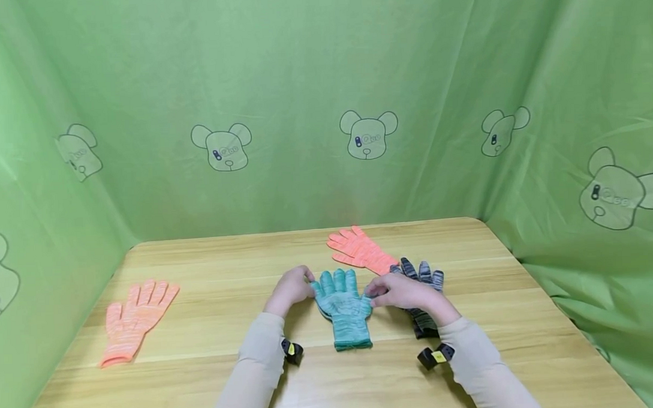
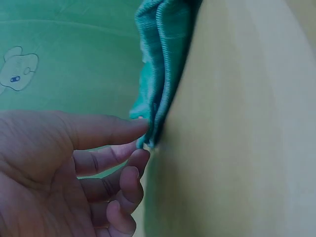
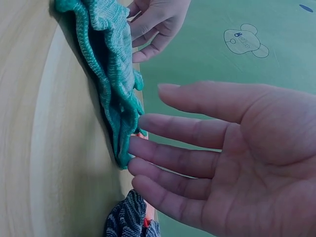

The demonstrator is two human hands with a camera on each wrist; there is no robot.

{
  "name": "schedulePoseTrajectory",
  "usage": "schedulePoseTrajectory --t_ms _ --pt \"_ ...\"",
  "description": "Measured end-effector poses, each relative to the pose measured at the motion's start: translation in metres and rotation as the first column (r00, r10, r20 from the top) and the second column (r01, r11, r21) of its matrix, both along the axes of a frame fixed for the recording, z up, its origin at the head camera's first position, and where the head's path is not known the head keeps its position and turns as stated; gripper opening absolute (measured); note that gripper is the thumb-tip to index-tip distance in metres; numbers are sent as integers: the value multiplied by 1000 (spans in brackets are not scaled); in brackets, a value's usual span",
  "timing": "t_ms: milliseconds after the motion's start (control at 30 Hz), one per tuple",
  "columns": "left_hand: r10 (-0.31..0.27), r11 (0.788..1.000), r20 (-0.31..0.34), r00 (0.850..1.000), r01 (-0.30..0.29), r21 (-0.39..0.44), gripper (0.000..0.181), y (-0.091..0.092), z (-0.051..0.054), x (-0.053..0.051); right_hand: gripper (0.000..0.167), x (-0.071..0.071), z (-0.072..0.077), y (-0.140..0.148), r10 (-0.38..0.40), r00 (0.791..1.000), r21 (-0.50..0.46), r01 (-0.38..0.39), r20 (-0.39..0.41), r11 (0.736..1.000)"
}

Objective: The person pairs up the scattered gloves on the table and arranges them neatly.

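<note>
A teal glove (image 1: 343,311), fingers pointing away, lies at the middle of the table; its layered edge shows in the left wrist view (image 2: 165,64) and right wrist view (image 3: 116,64). My left hand (image 1: 291,289) pinches its left outer finger between thumb and forefinger (image 2: 74,168). On its right side, my right hand (image 1: 402,291) has nearly straight fingers against or close beside the edge, the thumb held apart (image 3: 222,158). Partly under my right hand and wrist in the head view is a dark grey striped glove (image 1: 425,323).
An orange glove (image 1: 133,322) lies flat at the far left. Behind the teal one, a pink-orange glove (image 1: 363,251) reaches to the dark glove's fingers. Green curtains (image 1: 304,187) stand around the wooden table (image 1: 215,256) at the back and both sides.
</note>
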State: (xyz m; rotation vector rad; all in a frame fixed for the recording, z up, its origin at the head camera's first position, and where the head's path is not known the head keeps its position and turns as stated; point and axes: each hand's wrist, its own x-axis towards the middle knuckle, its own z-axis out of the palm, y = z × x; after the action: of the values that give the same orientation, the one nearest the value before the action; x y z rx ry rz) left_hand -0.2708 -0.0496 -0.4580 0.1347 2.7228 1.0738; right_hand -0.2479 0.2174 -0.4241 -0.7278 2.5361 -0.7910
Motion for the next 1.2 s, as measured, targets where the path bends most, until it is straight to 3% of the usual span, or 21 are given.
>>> schedulePoseTrajectory --t_ms 167,367,500,800,1033,1200 --pt "-11 999 10 1000 11 50 27 0 11 3 27 -1 1 0 10 999 -30 -11 -33 999" --pt "-136 990 39 990 134 47 19 -1 19 8 21 0 1 -1 49 999 -49 -50 -21 998" --pt "-192 981 79 978 189 42 18 0 17 9 22 1 1 -2 63 998 -57 -62 12 996" --pt "-236 969 99 967 241 -46 25 1 13 10 24 3 0 -3 77 996 -32 -76 41 997" --pt "-287 951 96 953 296 -91 33 2 12 10 24 3 -4 -4 146 989 -7 -145 30 989" --pt "-286 951 106 952 296 -93 36 2 12 11 26 4 -4 -4 192 981 1 -192 14 981"
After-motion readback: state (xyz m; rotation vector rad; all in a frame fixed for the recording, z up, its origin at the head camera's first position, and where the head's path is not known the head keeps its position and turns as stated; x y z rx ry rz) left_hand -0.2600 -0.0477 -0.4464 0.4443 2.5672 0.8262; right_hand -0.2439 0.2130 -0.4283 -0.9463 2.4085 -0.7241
